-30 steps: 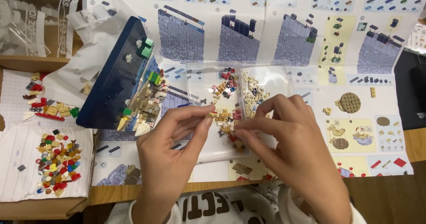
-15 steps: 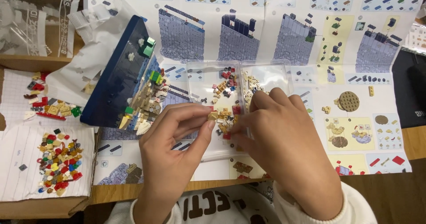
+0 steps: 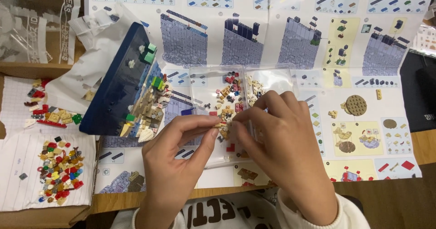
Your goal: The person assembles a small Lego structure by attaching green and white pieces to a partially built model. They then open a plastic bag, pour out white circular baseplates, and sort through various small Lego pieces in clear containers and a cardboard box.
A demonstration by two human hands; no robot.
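A big instruction sheet (image 3: 290,38) covers most of the table in front of me, white with pale blue and yellow panels showing grey-blue wall sections and small parts. Top left sits a brown cardboard box (image 3: 27,65) with crumpled clear bags (image 3: 32,24) bearing dark print. A white plastic bag (image 3: 91,43) lies beside it, half under the dark blue build (image 3: 125,83), which is tilted up on one edge, with green, tan and white bricks stuck along its side.

On a sheet of lined paper (image 3: 27,183) at my lower left is a pile of loose bricks (image 3: 59,170), red, yellow and tan. A second scatter of red and tan pieces (image 3: 45,113) lies above it. A clear tray (image 3: 268,77) with two compartments rests on the instructions, holding more small tan, red and grey parts.

My left hand (image 3: 175,165) comes up from below, thumb and forefinger pinched on a small tan piece (image 3: 221,123) (too small to tell its shape). My right hand (image 3: 286,147) meets it from the other side, fingers curled in and fingertips (image 3: 240,115) pressed to the same piece. Both hands are closed on it, holding it just over the near edge of the tray's left compartment.
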